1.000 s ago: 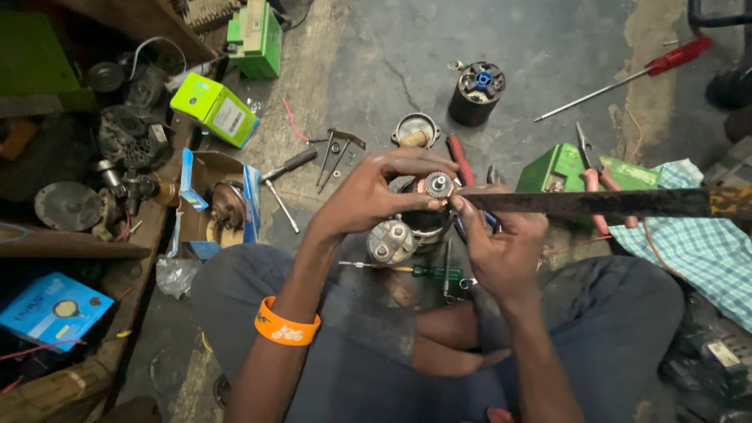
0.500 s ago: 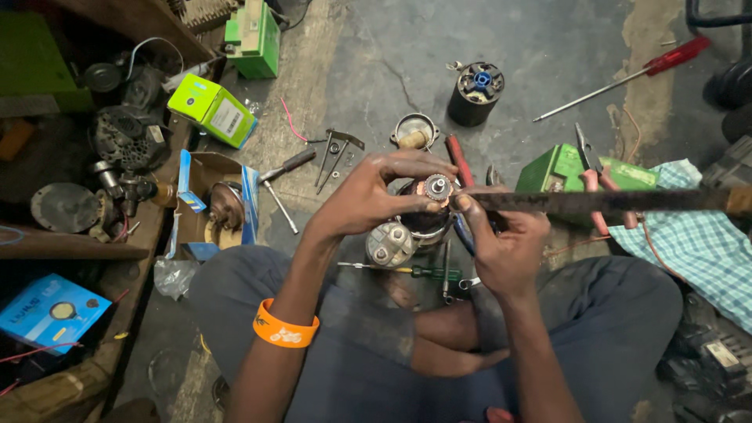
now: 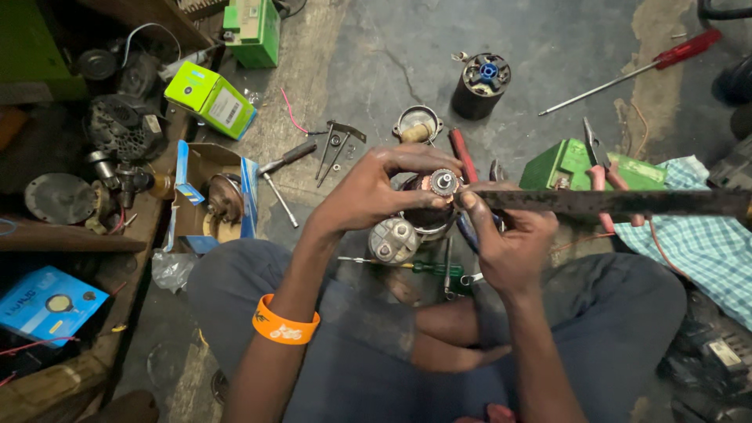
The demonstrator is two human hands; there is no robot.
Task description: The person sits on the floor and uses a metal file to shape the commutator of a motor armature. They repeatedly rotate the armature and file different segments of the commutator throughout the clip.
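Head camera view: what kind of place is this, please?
Probably a small motor repair workshop, with work done on a concrete floor. Signs: a motor armature in the left hand, a long flat file in the right hand, and a red-handled screwdriver lying nearby.

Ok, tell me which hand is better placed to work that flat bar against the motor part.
Right, probably. The right hand grips the flat metal bar at its near end, while the left hand is occupied holding the motor part.

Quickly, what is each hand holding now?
Left hand: closed on the round metal motor part.
Right hand: closed on the long flat metal bar.
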